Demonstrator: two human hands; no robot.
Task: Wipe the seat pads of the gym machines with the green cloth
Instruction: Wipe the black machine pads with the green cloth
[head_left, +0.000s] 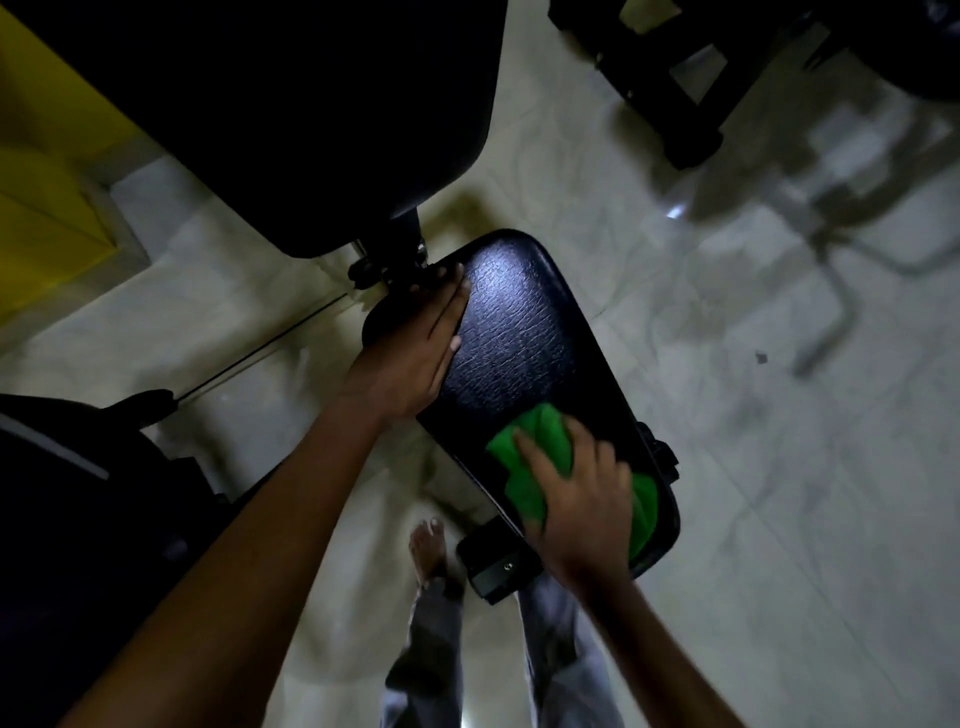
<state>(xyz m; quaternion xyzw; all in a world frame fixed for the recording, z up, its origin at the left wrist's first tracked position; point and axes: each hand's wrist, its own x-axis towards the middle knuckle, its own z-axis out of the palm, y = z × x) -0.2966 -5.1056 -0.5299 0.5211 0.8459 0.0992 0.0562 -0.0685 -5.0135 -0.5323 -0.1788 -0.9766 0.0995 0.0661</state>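
Observation:
A black textured seat pad (524, 338) of a gym bench fills the middle of the view, its long axis running from upper left to lower right. My left hand (415, 348) lies flat with straight fingers along the pad's left edge. A green cloth (524, 462) is bunched on the pad's near end. My right hand (582, 499) presses down on the cloth with spread fingers. Part of the cloth is hidden under that hand.
The bench's large black back pad (291, 114) rises at the upper left, joined by a hinge (387, 265). A black machine frame (675, 78) stands at the upper right. Pale tiled floor (779, 467) surrounds the bench. My bare foot (428, 545) is below the seat. A yellow wall (47, 171) stands at left.

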